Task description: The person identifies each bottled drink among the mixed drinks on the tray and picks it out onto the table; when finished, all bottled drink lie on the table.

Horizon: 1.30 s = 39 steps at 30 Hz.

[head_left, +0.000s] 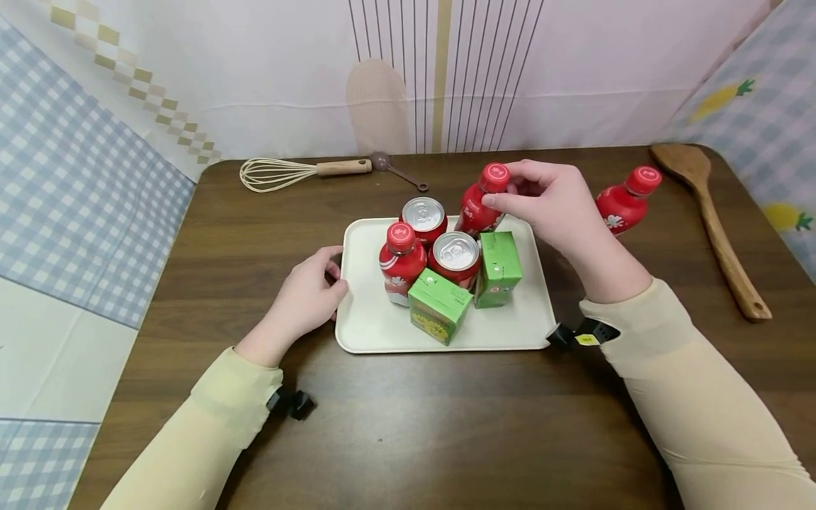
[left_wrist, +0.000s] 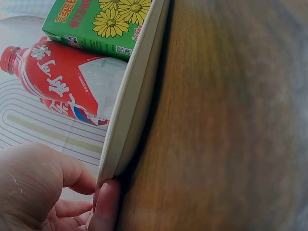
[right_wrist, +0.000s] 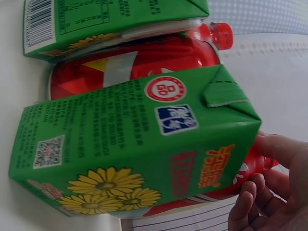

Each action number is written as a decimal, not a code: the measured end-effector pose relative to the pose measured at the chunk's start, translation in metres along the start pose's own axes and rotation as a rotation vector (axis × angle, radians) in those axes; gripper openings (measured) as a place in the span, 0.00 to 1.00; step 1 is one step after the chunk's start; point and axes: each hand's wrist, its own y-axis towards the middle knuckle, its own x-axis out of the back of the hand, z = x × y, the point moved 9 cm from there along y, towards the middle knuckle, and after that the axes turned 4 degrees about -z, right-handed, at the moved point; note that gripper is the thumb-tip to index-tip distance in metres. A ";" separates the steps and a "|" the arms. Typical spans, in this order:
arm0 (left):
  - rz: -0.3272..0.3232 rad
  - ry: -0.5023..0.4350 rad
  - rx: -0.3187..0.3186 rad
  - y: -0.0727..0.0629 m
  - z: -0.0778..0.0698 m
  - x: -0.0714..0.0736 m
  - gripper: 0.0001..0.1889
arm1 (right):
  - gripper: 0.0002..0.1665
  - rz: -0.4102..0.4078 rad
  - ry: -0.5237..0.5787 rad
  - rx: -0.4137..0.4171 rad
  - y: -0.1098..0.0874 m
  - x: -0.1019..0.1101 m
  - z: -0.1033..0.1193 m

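A cream tray (head_left: 363, 329) bears two red-capped bottles, two red cans and two green drink cartons. My right hand (head_left: 564, 209) holds a red bottle (head_left: 477, 207) near its cap, at the tray's back right. My left hand (head_left: 309, 292) pinches the tray's left rim; in the left wrist view its fingers (left_wrist: 107, 204) meet the edge. Closest to that hand stands the other bottle (head_left: 403, 269). The cans (head_left: 423, 214) stand between the bottles. One carton (head_left: 500, 258) is beside the held bottle and hides its base in the right wrist view; another carton (head_left: 440, 306) stands at the front.
On the wooden table (head_left: 408, 425), another red bottle (head_left: 621, 205) stands right of the tray, partly behind my right wrist. Farther right lies a wooden spatula (head_left: 717, 219). A whisk (head_left: 299, 172) and a small brown measuring spoon (head_left: 389, 166) lie along the back edge.
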 end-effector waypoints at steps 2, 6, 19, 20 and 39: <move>-0.003 0.006 -0.002 0.000 0.000 0.001 0.31 | 0.19 -0.015 0.006 0.006 0.000 0.003 0.002; -0.001 0.006 -0.002 0.000 0.000 0.001 0.31 | 0.18 -0.034 0.018 0.003 -0.001 0.009 0.002; -0.002 0.006 0.000 -0.001 -0.002 0.001 0.31 | 0.23 -0.140 0.073 -0.075 0.000 0.040 -0.005; -0.003 0.007 0.000 -0.001 -0.003 0.001 0.31 | 0.23 -0.148 0.078 -0.075 0.000 0.043 -0.006; 0.000 0.010 -0.002 -0.001 -0.001 0.001 0.31 | 0.25 -0.191 0.075 -0.171 -0.010 0.074 -0.023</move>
